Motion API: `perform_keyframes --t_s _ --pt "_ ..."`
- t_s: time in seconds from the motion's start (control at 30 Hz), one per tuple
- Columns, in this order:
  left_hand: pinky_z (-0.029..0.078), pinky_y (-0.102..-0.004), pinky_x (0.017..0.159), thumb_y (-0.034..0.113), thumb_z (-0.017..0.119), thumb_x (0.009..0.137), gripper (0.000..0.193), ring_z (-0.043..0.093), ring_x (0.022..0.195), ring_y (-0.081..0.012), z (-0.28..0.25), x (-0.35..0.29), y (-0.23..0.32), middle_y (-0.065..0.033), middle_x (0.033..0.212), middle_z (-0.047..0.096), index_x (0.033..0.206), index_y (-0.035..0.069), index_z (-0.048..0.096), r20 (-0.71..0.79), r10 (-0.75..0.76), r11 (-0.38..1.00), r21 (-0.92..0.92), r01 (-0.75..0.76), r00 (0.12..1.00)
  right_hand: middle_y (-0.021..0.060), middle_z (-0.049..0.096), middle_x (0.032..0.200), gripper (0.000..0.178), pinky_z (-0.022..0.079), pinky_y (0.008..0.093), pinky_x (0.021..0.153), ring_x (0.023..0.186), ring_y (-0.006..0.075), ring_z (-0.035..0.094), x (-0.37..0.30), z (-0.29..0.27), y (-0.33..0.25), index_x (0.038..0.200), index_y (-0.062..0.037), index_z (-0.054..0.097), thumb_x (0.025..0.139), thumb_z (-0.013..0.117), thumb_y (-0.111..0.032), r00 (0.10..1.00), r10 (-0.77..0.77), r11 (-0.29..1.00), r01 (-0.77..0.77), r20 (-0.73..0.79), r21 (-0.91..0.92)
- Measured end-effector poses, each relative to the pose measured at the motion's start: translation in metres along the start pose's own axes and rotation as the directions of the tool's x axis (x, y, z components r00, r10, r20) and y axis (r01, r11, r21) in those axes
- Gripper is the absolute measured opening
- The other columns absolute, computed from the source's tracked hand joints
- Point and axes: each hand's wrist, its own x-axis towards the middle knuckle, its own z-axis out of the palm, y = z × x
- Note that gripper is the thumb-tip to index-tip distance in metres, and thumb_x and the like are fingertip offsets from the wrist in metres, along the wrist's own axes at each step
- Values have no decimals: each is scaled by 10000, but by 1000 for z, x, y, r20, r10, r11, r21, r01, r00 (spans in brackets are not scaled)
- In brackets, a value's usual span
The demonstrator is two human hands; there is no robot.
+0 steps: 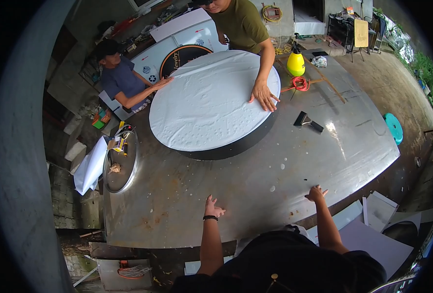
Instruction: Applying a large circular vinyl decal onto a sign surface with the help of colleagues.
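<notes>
My left hand [214, 209], with a dark band at its wrist, is over the near part of the metal table [236, 185], holding nothing, fingers apart. Farther right, my right hand [317, 193] hovers by the table's near edge, its fingers partly spread and nothing in it. Ahead of both hands lies a large round panel with a black side [216, 153], topped by a wrinkled, bubbled white sheet [211, 102]. One co-worker's hand [263, 95] presses flat on the sheet's right side. Another co-worker's hand [162, 83] touches its left edge.
A black squeegee [308, 121] lies right of the panel. Behind it stand a yellow pump sprayer [296, 63] and a coil of red hose [299, 84]. At left, a round metal-rimmed tray [132, 168] holds small items. Loose white sheets [372, 241] lie below the table's right edge.
</notes>
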Motion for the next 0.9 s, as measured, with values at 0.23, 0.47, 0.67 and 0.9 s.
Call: perform_keyframes --t_s 0.23,0.47,0.67,0.9 --pt "75 -600 928 527 495 714 636 -120 1153 -542 -9 0 1 -382 1255 -135 1190 134 344 4 44 998 -41 -44 999 219 258 1296 557 67 615 939 1196 321 287 0 -1 -6 1128 -49 476 688 618 -359 999 -36 999 36 -10 0" --pt "88 -585 946 500 501 726 579 -87 1206 -463 20 -23 2 -293 1316 -35 1138 112 373 -87 -58 996 -67 52 994 223 278 1286 525 66 617 938 1197 318 284 5 3 3 1104 -62 500 689 615 -360 1000 -11 1000 11 -17 -2" --pt "81 -588 945 498 506 723 578 -80 1211 -457 12 -19 4 -296 1315 -36 1127 104 377 -43 -68 995 -71 65 997 204 344 1254 495 62 616 940 1194 313 292 12 2 0 1066 -71 526 681 625 -365 1000 -23 1000 23 -1 -8" --pt "75 -590 945 498 489 737 579 -62 1211 -458 20 -22 2 -305 1308 -43 1135 96 368 -43 -41 997 -71 37 998 180 387 1230 483 59 624 934 1192 299 298 10 -2 1 1054 -78 535 678 628 -367 1000 -9 1000 9 14 -27"
